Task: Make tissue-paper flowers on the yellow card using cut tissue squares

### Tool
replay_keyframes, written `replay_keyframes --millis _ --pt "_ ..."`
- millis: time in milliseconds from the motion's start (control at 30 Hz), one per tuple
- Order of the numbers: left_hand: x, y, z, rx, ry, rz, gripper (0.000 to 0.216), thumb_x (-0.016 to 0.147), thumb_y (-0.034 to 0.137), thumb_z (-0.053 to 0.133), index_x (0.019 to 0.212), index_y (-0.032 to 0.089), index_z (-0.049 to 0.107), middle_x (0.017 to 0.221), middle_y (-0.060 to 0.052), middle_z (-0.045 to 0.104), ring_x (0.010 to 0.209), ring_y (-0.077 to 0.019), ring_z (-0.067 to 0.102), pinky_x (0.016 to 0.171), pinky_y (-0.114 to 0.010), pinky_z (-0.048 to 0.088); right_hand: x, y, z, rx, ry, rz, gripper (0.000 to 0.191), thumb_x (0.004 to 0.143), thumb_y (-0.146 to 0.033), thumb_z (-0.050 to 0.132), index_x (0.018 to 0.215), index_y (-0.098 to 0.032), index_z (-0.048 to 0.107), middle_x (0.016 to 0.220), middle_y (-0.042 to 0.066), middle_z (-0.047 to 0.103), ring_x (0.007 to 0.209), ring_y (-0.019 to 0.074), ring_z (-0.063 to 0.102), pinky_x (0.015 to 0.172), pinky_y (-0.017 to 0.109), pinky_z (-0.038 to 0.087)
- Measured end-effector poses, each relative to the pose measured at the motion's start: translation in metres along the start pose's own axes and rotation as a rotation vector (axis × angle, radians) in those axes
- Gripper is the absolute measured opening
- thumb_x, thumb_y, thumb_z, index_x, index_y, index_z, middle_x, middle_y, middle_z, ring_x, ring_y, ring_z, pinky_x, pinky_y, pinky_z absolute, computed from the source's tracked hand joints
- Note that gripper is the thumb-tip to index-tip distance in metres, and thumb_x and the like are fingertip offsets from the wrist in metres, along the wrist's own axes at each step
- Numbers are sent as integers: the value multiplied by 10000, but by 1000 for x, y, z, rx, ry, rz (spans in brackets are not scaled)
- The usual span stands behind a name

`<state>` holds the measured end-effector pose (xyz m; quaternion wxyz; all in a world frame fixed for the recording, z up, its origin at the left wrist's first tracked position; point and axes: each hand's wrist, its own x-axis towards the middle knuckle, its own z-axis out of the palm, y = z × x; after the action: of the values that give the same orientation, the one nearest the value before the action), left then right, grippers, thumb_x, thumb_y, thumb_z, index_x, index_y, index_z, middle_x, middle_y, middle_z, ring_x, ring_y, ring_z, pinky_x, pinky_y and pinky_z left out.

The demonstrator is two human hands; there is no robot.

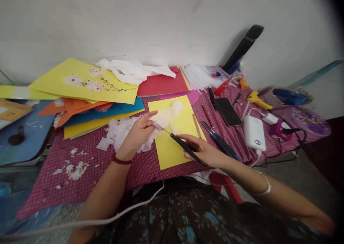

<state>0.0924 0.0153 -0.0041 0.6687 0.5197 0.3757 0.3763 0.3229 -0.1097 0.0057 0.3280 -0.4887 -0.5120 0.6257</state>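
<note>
My right hand (pixel 205 151) is closed around the black handles of a pair of scissors (pixel 180 144), whose blades point up and left. My left hand (pixel 138 132) pinches a small piece of white tissue paper (pixel 157 126) at the blade tips. Both hands hover over a yellow paper sheet (pixel 172 149) lying on the red checked tablecloth (pixel 88 172). White tissue is stuck on the upper part of that sheet. A heap of torn white tissue pieces (pixel 118 131) lies just left of the sheet, under my left hand.
Stacked coloured sheets (pixel 88 93) lie at the back left. To the right are a second pair of scissors (pixel 220 140), pencils, a black phone (pixel 229 112), a white power bank (pixel 254 132) with cables, a yellow glue gun (pixel 256 99) and a purple tray (pixel 309 120). A white cord (pixel 120 215) crosses my lap.
</note>
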Motion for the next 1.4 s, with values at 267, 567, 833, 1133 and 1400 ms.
replay_keyframes --millis 267,567,833,1133,1400 --pt "2 -1 0 -18 4 -10 557 721 113 678 1270 191 619 814 -16 727 628 -102 614 545 -190 404 3 2 2 91 -3 18 620 791 -396 780 1348 -228 564 971 24 641 864 172 578 800 326 453" --pt "-26 13 -12 -139 91 -83 621 630 125 744 1236 175 617 729 17 707 566 -102 607 500 -184 411 9 -10 21 8 -36 -7 618 779 -341 770 1352 -218 574 962 21 621 867 168 555 777 305 445" --pt "-59 13 -36 -133 186 -99 772 646 136 723 1389 171 514 736 19 704 559 -106 604 510 -193 437 21 -10 49 -18 -136 -6 607 832 -367 711 1383 -165 554 857 6 575 727 134 470 682 290 391" --pt "-106 3 -59 -234 300 -270 440 688 362 802 1070 177 688 704 -11 690 533 -127 603 429 -202 406 23 -21 60 -21 -150 117 667 843 -426 714 1403 -118 523 716 -50 461 531 72 355 487 249 272" --pt "-125 -5 -56 -123 319 -181 220 693 317 748 677 167 588 609 21 619 449 -48 457 405 -161 298 29 -14 68 176 -144 231 736 783 -469 791 1385 -130 537 600 -76 493 469 70 419 410 212 313"
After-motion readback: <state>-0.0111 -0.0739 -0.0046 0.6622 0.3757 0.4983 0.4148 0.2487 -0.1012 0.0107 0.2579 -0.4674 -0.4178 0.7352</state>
